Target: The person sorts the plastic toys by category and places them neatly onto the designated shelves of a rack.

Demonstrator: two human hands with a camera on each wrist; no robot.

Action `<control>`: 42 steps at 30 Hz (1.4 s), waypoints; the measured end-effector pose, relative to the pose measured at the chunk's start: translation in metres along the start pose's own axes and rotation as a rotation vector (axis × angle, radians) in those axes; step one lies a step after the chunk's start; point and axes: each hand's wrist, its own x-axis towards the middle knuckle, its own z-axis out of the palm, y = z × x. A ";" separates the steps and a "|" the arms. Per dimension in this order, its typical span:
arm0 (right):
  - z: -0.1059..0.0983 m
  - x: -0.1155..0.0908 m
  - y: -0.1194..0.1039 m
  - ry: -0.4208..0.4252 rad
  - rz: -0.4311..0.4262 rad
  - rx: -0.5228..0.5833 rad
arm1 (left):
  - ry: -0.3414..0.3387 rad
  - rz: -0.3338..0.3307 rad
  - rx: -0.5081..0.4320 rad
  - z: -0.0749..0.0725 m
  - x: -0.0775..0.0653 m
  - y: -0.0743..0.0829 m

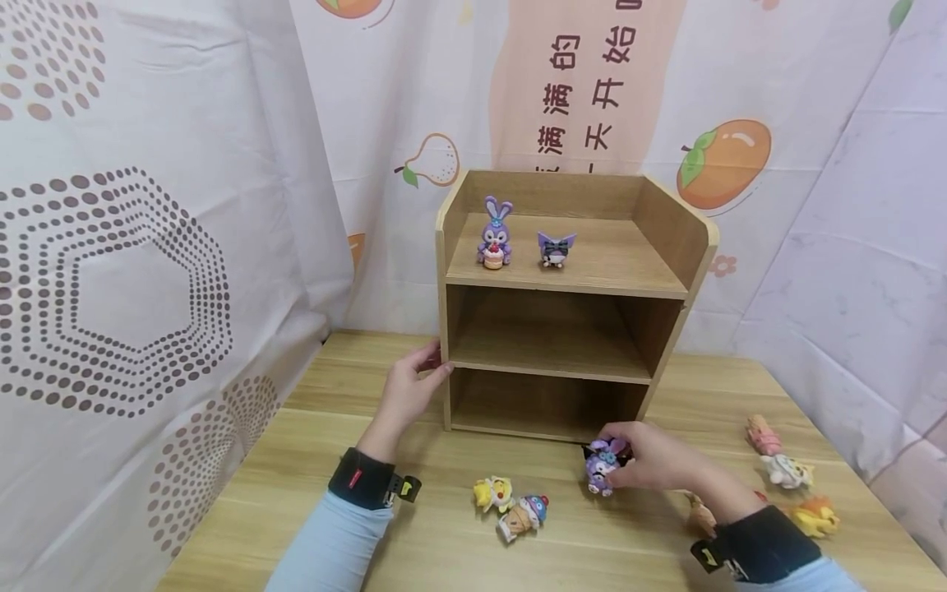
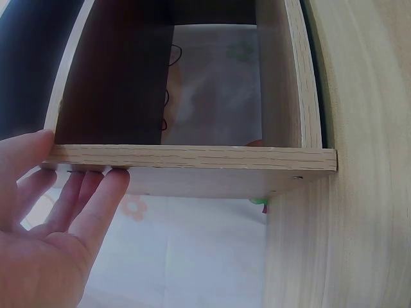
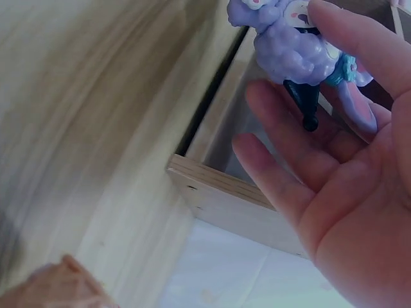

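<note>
My left hand (image 1: 410,386) holds the left side panel of the wooden shelf unit (image 1: 565,288), with the thumb at its front edge and the fingers along the outer face. At the unit's lower right front, my right hand (image 1: 651,456) pinches a purple rabbit figurine (image 1: 601,475) between thumb and fingers. Its long ears and teal bow show, and the right wrist view adds a black pointed piece with a ball tip beside them. On the top shelf stand another purple rabbit figurine (image 1: 494,242) with a cake and a small purple-and-black figurine (image 1: 555,251).
A yellow figurine (image 1: 491,492) and an ice-cream-cone figurine (image 1: 524,516) lie on the table before the unit. To the right are a pink figurine (image 1: 764,434), a white one (image 1: 787,471) and an orange-yellow one (image 1: 815,518). A printed curtain (image 1: 399,99) hangs behind.
</note>
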 end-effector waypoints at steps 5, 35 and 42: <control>-0.008 0.002 -0.004 0.044 -0.053 -0.006 | 0.009 0.000 0.009 -0.001 0.000 0.000; -0.059 0.007 -0.039 0.176 0.006 -0.079 | 0.000 -0.002 -0.006 0.000 -0.001 0.000; -0.067 0.010 -0.047 0.236 -0.039 -0.102 | 0.003 0.006 -0.003 0.000 0.000 0.001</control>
